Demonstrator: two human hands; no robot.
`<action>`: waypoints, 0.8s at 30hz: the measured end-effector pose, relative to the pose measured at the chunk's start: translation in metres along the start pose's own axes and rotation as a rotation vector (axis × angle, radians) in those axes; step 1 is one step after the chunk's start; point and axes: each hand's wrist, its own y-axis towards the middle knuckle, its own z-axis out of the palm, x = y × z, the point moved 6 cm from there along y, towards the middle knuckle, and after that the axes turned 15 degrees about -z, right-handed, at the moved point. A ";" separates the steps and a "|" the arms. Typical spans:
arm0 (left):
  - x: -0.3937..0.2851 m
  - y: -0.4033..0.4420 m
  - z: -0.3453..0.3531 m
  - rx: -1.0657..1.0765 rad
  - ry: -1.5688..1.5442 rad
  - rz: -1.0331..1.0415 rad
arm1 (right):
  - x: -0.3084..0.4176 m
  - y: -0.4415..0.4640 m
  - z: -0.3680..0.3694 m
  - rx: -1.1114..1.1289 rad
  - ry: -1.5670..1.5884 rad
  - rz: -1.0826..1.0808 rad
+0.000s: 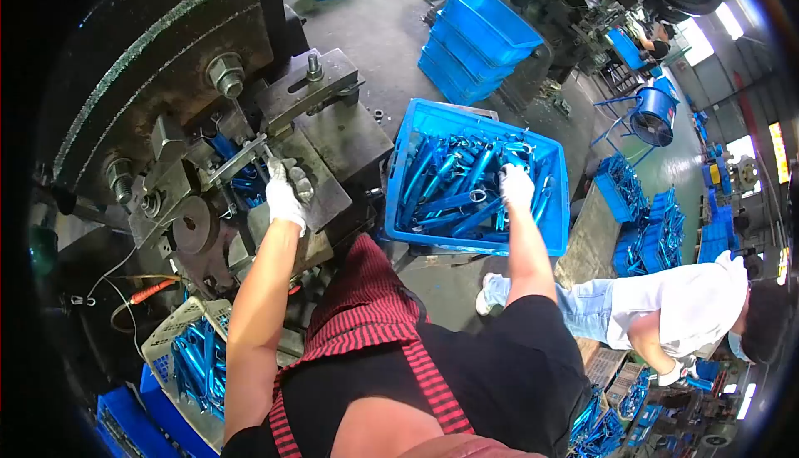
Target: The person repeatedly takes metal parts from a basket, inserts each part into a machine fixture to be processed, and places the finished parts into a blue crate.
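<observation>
My left hand, in a whitish glove, is at the press on the left. Its fingers are bent beside the end of a flat metal bar; what they grip is hidden. Blue metal pieces lie below that bar among the press fittings. On the right, my gloved right hand reaches into a blue plastic crate. Its fingers are curled on one of the shiny blue tubular metal parts heaped there.
Stacked blue crates stand on the floor beyond. A person in a white shirt works at the right, near more crates of blue parts. A pale basket of blue parts sits lower left. A drum fan stands farther back.
</observation>
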 end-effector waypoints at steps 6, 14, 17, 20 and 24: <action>-0.001 -0.006 0.003 -0.032 0.036 0.001 | -0.009 0.022 0.016 0.266 -0.154 -0.446; -0.003 -0.001 0.004 -0.015 0.081 -0.043 | 0.013 0.010 -0.005 0.328 0.172 0.281; -0.011 -0.009 0.002 -0.002 0.034 -0.073 | 0.036 0.008 -0.046 0.190 0.152 0.204; -0.050 -0.073 0.012 0.239 -0.247 0.024 | 0.038 0.025 -0.066 -0.102 0.366 0.135; -0.048 -0.075 -0.063 -0.007 0.299 0.358 | 0.120 0.045 -0.111 -0.159 0.487 -0.172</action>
